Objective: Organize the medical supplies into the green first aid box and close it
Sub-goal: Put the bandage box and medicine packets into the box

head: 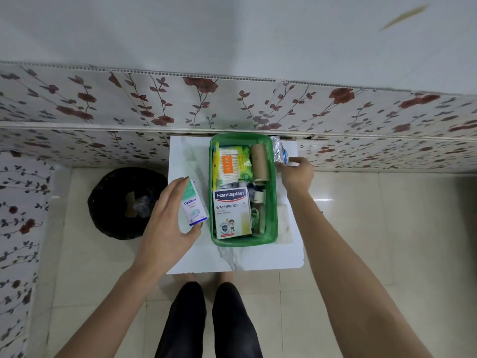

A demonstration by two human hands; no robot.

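The green first aid box (273, 223) stands open on a small white marble-look table (232, 257). Inside lie a Hansaplast carton (232, 213), a pack of cotton swabs (231, 164), a brown bandage roll (260, 161) and small bottles (259, 210). My left hand (167, 218) holds a white-green Optibex carton (195, 205) just left of the box. My right hand (295, 174) closes on a clear plastic packet (280, 151) at the box's right rim. No lid is visible.
A black-lined waste bin (126, 202) stands on the tiled floor left of the table. A floral-patterned wall (232, 104) runs directly behind the table. A pale flat item (283, 220) lies right of the box. My legs (209, 321) are below the table's front edge.
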